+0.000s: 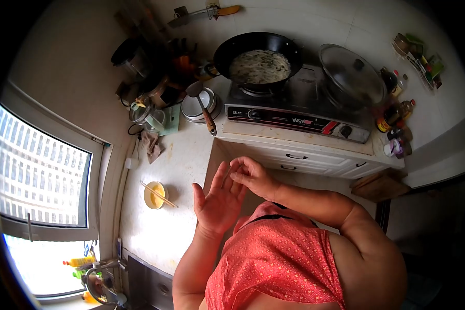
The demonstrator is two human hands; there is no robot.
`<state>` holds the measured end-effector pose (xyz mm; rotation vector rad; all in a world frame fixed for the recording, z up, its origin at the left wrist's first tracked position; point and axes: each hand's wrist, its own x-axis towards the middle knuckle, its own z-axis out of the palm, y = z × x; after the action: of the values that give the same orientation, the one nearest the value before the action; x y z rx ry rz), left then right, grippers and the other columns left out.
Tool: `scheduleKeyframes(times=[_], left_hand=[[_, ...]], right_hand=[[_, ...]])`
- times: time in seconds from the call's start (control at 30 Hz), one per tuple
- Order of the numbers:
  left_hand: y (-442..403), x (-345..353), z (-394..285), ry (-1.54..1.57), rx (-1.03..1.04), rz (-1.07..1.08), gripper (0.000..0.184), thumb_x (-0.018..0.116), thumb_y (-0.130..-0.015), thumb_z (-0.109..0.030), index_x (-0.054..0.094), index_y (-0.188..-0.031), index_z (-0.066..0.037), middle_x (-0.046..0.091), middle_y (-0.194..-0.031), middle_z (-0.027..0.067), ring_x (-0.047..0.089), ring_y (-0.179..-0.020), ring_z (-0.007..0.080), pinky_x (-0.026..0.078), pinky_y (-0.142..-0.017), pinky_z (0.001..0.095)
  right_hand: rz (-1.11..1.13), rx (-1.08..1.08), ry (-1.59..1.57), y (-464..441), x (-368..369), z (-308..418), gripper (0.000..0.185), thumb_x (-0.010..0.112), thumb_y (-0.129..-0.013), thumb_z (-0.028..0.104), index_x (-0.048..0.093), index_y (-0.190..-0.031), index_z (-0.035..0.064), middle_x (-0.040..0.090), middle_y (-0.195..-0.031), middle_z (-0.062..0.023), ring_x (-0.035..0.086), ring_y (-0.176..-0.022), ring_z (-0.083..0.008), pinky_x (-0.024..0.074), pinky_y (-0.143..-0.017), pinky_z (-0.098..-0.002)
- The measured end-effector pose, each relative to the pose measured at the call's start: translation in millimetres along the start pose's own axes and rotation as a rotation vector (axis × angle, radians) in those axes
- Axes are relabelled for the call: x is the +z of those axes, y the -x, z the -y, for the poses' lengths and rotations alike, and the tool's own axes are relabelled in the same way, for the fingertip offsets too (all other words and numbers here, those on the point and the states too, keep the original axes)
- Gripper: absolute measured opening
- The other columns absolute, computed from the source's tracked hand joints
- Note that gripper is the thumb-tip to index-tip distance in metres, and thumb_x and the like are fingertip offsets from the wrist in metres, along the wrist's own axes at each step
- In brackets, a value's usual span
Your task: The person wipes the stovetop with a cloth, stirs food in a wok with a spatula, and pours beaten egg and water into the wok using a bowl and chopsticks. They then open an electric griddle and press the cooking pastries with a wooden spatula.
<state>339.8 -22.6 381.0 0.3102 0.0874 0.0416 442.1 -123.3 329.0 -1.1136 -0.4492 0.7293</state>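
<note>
In front of my red patterned clothing, my left hand (217, 205) is open, palm up, its thumb stretched away from the fingers. My right hand (257, 179) meets it at the fingers, with its own fingers curled and its thumb against the left fingers. Whether anything small lies in that pinch cannot be made out. Left of my hands, a bowl (161, 203) of yellow liquid stands on the counter with chopsticks (159, 194) laid across it. Beyond them, a black wok (221, 58) holding pale liquid with dark green bits sits on the gas stove (302, 111).
A spatula (201, 103) rests over stacked white bowls (192, 109) by the stove. A lidded pan (354, 77) occupies the right burner. Bottles (395, 113) line the right end. A cloth (151, 147) lies on the left counter, above the sink (149, 281). A knife (204, 15) hangs on the wall.
</note>
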Motion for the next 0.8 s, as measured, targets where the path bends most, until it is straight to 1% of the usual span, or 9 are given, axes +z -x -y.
scheduleKeyframes(times=[0.07, 0.2, 0.3, 0.37, 0.43, 0.47, 0.6, 0.67, 0.8], left_hand=[[-2, 1, 2, -0.007, -0.015, 0.005, 0.081, 0.036, -0.084, -0.066, 0.025, -0.142, -0.01, 0.024, -0.146, 0.0151, 0.025, -0.134, 0.0276, 0.017, -0.11, 0.04], [-3, 2, 5, -0.022, -0.036, 0.017, 0.08, 0.037, -0.084, -0.065, 0.026, -0.141, -0.009, 0.027, -0.145, 0.0148, 0.027, -0.133, 0.0278, 0.017, -0.11, 0.0413], [-4, 3, 8, -0.041, -0.055, 0.001, 0.079, 0.037, -0.085, -0.064, 0.027, -0.14, -0.009, 0.029, -0.144, 0.0145, 0.028, -0.132, 0.0278, 0.018, -0.11, 0.0426], [-3, 1, 9, -0.048, -0.04, -0.026, 0.078, 0.037, -0.085, -0.064, 0.027, -0.14, -0.009, 0.03, -0.143, 0.0143, 0.029, -0.132, 0.0276, 0.018, -0.11, 0.0433], [-2, -6, 7, -0.078, -0.093, -0.023, 0.074, 0.036, -0.087, -0.061, 0.029, -0.139, -0.01, 0.033, -0.142, 0.012, 0.031, -0.131, 0.0272, 0.019, -0.11, 0.0446], [-1, -10, 5, -0.072, -0.032, -0.044, 0.074, 0.036, -0.087, -0.061, 0.029, -0.139, -0.01, 0.033, -0.142, 0.012, 0.031, -0.131, 0.0272, 0.019, -0.11, 0.0446], [5, -34, 5, -0.235, -0.139, 0.002, 0.064, 0.035, -0.092, -0.053, 0.032, -0.138, -0.01, 0.037, -0.14, 0.0082, 0.034, -0.129, 0.0295, 0.022, -0.108, 0.0454], [11, -34, 3, -0.235, -0.138, 0.001, 0.063, 0.043, -0.092, -0.048, 0.032, -0.136, -0.005, 0.036, -0.138, 0.0137, 0.038, -0.125, 0.0347, 0.026, -0.107, 0.047], [25, -40, -5, -0.419, -0.051, -0.111, 0.069, 0.054, -0.089, -0.042, 0.027, -0.136, 0.001, 0.039, -0.133, 0.018, 0.04, -0.124, 0.0303, 0.034, -0.103, 0.0448]], right_hand=[[-0.013, 0.023, -0.01, 1, -2, 1, 0.021, 0.058, -0.089, 0.015, 0.05, -0.107, 0.0068, 0.053, -0.088, 0.0022, 0.051, -0.079, -0.0057, 0.0439, -0.069, -0.0205], [-0.062, 0.032, 0.045, 3, -7, 1, 0.018, 0.057, -0.09, 0.017, 0.052, -0.104, 0.0069, 0.053, -0.086, 0.0031, 0.051, -0.078, -0.0052, 0.0434, -0.069, -0.02], [-0.075, 0.056, 0.063, 5, -12, -2, 0.017, 0.055, -0.091, 0.021, 0.053, -0.101, 0.0073, 0.054, -0.086, 0.0024, 0.051, -0.077, -0.0052, 0.0447, -0.066, -0.0209], [-0.09, 0.12, -0.02, 8, -12, -2, 0.018, 0.055, -0.091, 0.022, 0.051, -0.099, 0.0058, 0.055, -0.08, 0.0002, 0.054, -0.067, -0.0078, 0.0457, -0.057, -0.0223], [-0.048, 0.156, -0.022, 8, -18, -8, 0.018, 0.055, -0.091, 0.022, 0.051, -0.099, 0.0062, 0.056, -0.081, -0.0001, 0.055, -0.066, -0.0083, 0.0457, -0.057, -0.0224], [-0.022, 0.18, -0.023, 7, -21, -11, 0.018, 0.055, -0.091, 0.022, 0.051, -0.098, 0.0066, 0.056, -0.081, -0.0004, 0.056, -0.066, -0.0089, 0.0457, -0.058, -0.0224], [0.04, 0.344, 0.032, 9, -27, -12, 0.02, 0.056, -0.09, 0.022, 0.051, -0.102, 0.0072, 0.058, -0.089, -0.0032, 0.06, -0.074, -0.0112, 0.0469, -0.062, -0.0238], [0.091, 0.348, 0.063, 9, -31, -20, 0.021, 0.057, -0.089, 0.021, 0.051, -0.103, 0.0071, 0.058, -0.095, -0.0043, 0.061, -0.079, -0.0122, 0.0474, -0.065, -0.0244], [0.191, 0.398, 0.121, 5, -13, -15, 0.026, 0.058, -0.087, 0.021, 0.049, -0.107, 0.0069, 0.059, -0.097, -0.0053, 0.06, -0.081, -0.0121, 0.0478, -0.068, -0.0244]])
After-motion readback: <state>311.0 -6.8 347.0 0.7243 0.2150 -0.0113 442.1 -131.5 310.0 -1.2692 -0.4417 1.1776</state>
